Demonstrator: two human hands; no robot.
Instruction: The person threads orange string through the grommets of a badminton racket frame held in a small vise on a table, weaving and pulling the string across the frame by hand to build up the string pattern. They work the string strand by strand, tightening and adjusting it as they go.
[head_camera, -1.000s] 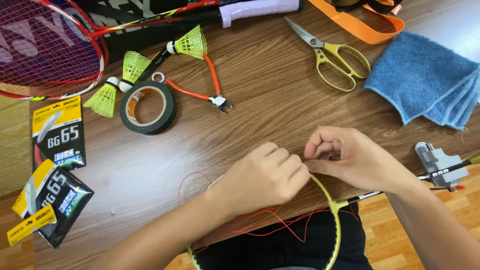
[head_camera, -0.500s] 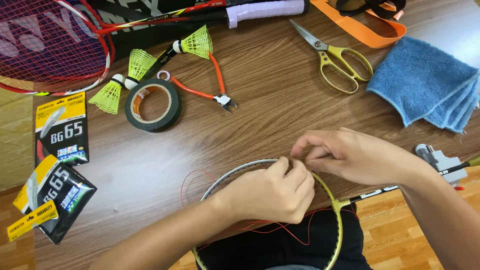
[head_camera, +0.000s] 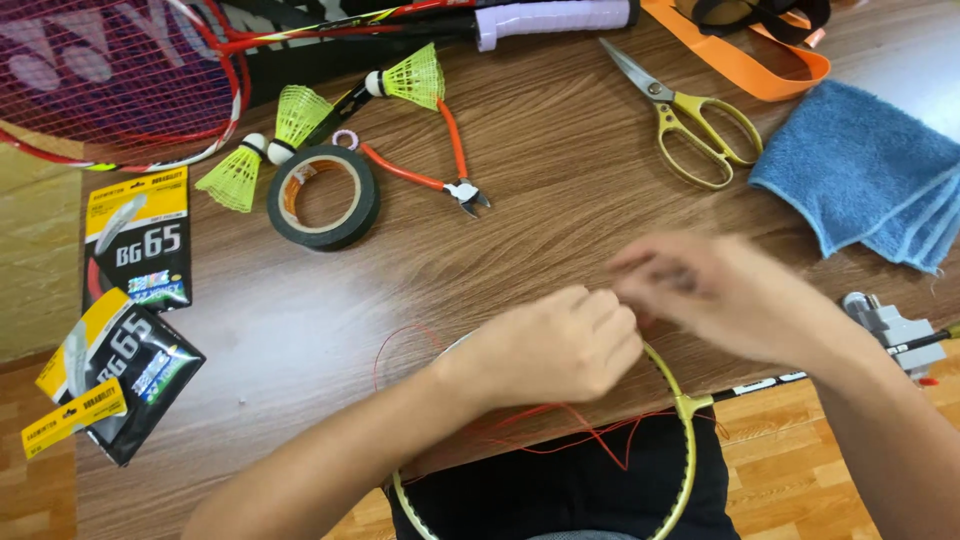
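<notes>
your left hand (head_camera: 556, 345) closes over the top rim of the yellow-green racket frame (head_camera: 672, 372) at lower centre, steadying it; your blurred right hand (head_camera: 720, 290) pinches at thin red string (head_camera: 560, 425), though its hold is unclear.

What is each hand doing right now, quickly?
Left hand: fingers curled shut on the yellow-green racket frame.
Right hand: blurred just beside the left; cannot tell whether its fingers pinch the red string.

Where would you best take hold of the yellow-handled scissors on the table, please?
Probably by the two yellow loop handles, coming from the blue towel side. The scissors lie flat and closed, blades pointing up-left toward the racket grip, so the loops are nearest and safest.
</notes>
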